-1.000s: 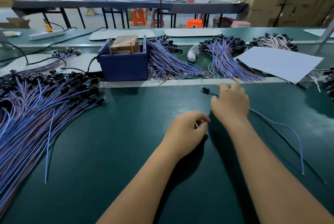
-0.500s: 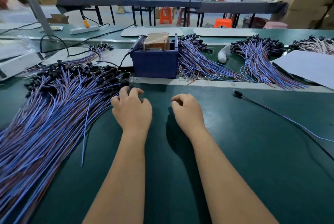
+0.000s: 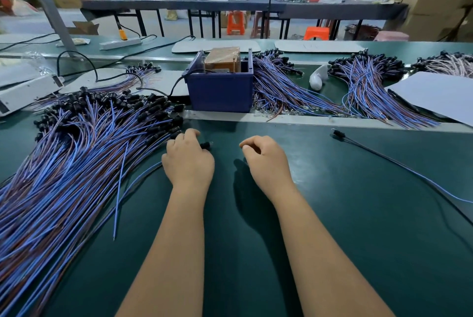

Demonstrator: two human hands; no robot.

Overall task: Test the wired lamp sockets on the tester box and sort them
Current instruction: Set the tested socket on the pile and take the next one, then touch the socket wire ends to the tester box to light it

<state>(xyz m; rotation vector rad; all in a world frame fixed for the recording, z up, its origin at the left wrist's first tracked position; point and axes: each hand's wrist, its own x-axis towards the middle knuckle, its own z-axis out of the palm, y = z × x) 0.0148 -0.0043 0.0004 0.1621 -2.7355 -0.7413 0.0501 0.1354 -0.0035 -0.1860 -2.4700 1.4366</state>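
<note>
A big heap of wired lamp sockets (image 3: 76, 153), black heads on blue and brown leads, covers the left of the green belt (image 3: 332, 214). My left hand (image 3: 188, 163) sits at the heap's right edge and grips one socket (image 3: 206, 145), whose black head pokes out past my fingers. My right hand (image 3: 266, 163) hovers beside it with its fingers curled and nothing in them. The blue tester box (image 3: 220, 91) stands just beyond both hands, with a brown taped block inside. A single wired socket (image 3: 338, 134) lies alone on the belt at the right.
More socket bundles (image 3: 366, 84) lie behind the box on the far strip, beside a white plastic piece (image 3: 317, 78) and a white sheet of paper (image 3: 435, 94). A white device (image 3: 23, 91) and a power strip (image 3: 120, 43) are at the left rear.
Both hands moved left from the single socket at the right to the heap. My left hand now holds a socket drawn from the heap's edge.
</note>
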